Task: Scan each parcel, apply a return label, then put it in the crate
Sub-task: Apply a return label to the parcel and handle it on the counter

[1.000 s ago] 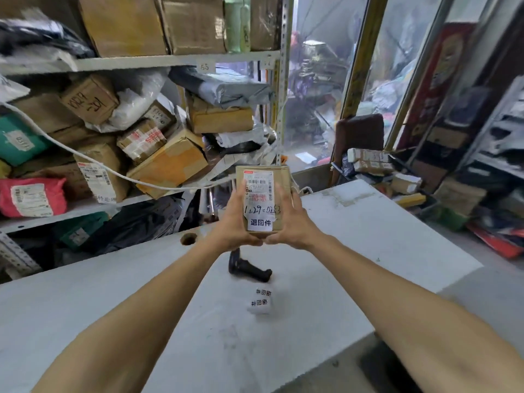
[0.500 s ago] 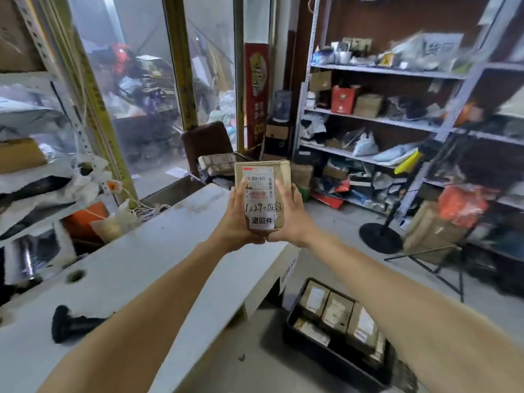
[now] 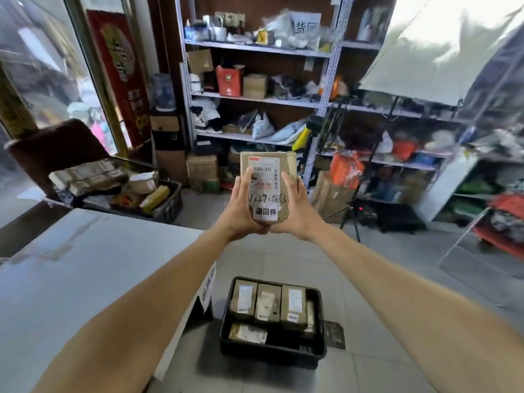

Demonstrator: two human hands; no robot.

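Parcel (image 3: 268, 188) sits upright between both hands, left hand (image 3: 241, 205) and right hand (image 3: 295, 207), fingers wrapped round its sides, return label (image 3: 266, 212) already on. Crate (image 3: 272, 316) is on the floor way below the fingers and pretty full, so dropping it from there could bounce it off the packed boxes.

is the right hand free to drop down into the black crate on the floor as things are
Probably not yet: the right hand and left hand both grip the parcel up high. The path down to the crate looks open, with a gap at its front.
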